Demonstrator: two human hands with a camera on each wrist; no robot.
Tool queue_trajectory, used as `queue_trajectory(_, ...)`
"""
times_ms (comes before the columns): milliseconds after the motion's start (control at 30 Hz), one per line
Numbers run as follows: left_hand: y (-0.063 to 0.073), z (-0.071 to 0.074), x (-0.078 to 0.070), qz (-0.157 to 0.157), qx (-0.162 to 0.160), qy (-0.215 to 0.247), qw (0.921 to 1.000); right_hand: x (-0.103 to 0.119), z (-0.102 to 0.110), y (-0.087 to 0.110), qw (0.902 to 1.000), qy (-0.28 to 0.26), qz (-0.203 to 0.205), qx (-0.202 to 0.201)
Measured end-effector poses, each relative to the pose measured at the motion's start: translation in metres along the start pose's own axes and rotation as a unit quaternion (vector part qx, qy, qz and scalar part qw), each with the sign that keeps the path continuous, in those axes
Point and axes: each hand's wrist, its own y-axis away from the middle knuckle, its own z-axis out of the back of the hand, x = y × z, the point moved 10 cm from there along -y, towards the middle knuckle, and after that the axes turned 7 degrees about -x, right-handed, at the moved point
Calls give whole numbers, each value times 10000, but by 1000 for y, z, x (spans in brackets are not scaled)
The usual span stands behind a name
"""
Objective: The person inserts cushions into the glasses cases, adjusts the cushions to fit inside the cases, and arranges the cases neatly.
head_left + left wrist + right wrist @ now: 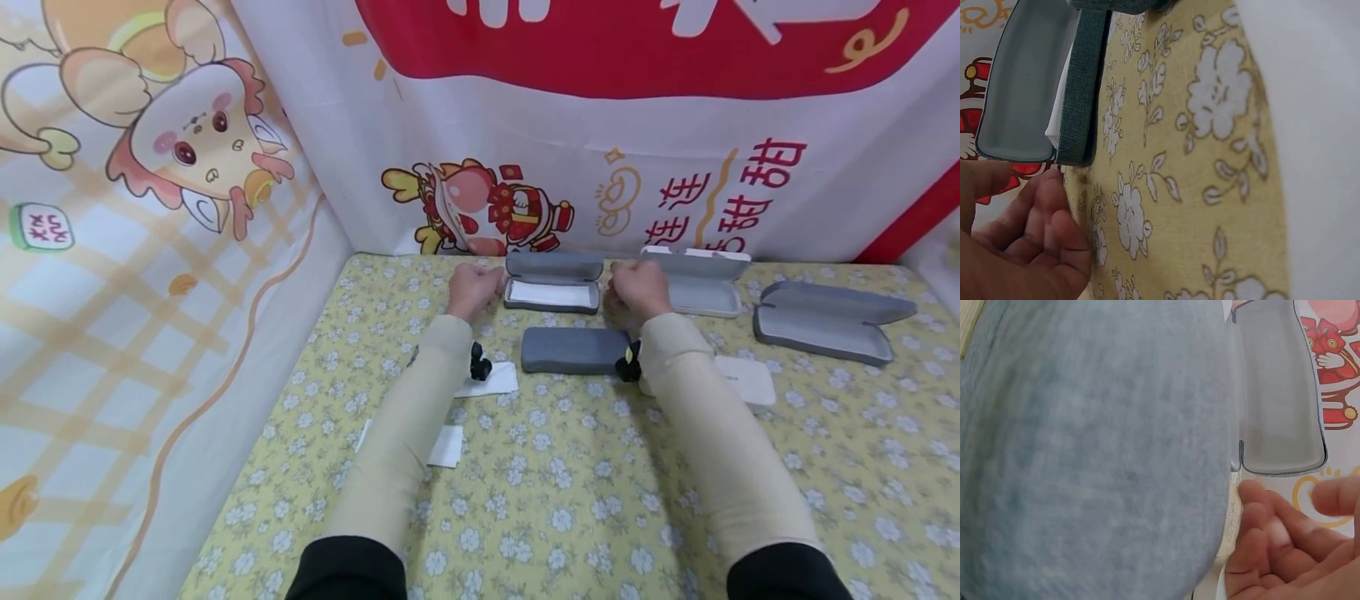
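Note:
An open grey glasses case (555,265) stands at the back of the table, a folded white sheet (551,293) lying inside. At its left end is my left hand (472,290), fingers loosely bent; in the left wrist view the fingertips (1052,178) are right by the case's corner, contact unclear. My right hand (641,290) is just off the case's right end with bent fingers, holding nothing in the right wrist view. Between my wrists lies a closed grey case (573,350), whose end (1116,437) fills much of the right wrist view.
Farther right stand an open white-edged case (705,293) and another open grey case (825,325). A white case (750,379) lies partly under my right forearm. White folded sheets (491,381) lie near my left forearm. A printed cloth wall (465,125) rises behind.

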Motion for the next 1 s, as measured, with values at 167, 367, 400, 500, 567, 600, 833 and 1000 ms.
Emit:
queue_trajectory(167,4,-8,2,295,331,-204,9988,-3,-9,3,9980,-291,-365,431)
queue_trajectory(367,5,-11,-2,-47,568,-527,9970,-1,-14,7,9964,-367,-532,545)
queue_trajectory(400,5,-11,-2,-105,570,-573,9967,-2,-15,7,9963,-371,-550,544)
queue_trajectory(500,5,-10,-3,-251,453,-737,9959,-3,-18,8,9957,-372,-581,613)
queue_trajectory(567,5,-9,-2,-262,376,-771,9960,-4,-20,9,9952,-376,-613,657)
queue_trajectory(600,6,-9,-1,-265,344,-791,9959,-5,-21,9,9949,-398,-632,673)
queue_trajectory(833,4,-10,2,-223,365,-768,9961,-7,-23,9,9940,-401,-670,769)
queue_trajectory(1000,3,-10,2,-156,656,-343,9971,-7,-20,8,9944,-350,-644,763)
